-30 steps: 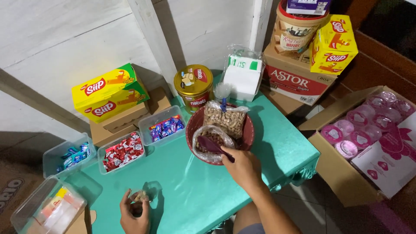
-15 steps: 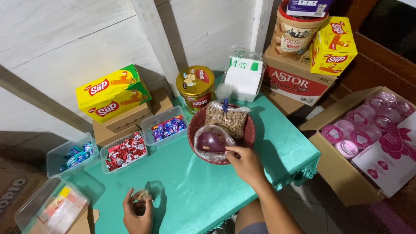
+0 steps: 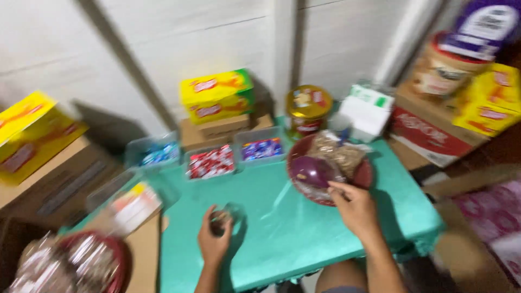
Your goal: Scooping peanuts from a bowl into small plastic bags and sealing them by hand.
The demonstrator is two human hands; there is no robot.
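The frame is motion-blurred. My left hand (image 3: 214,239) is closed around a small clear cup (image 3: 227,214) with dark bits inside, held just above the teal table (image 3: 271,228). My right hand (image 3: 354,206) rests at the near rim of a dark red bowl (image 3: 364,176) and pinches a clear bag of purple-brown filling (image 3: 312,172). A second clear bag of pale brown snacks (image 3: 339,152) lies in the back of that bowl.
Three clear trays of wrapped sweets: blue (image 3: 157,153), red (image 3: 211,161), blue-purple (image 3: 261,148). Behind them stand a yellow-green box (image 3: 217,95), a gold tin (image 3: 307,108) and a white packet (image 3: 364,111). Cartons are stacked at the right (image 3: 434,135). Another red bowl of bags (image 3: 70,266) is at lower left.
The view has swung left, revealing a yellow box and a second red bowl at the left. My right hand has shifted slightly on the bowl's bag; my left hand still holds the cup.
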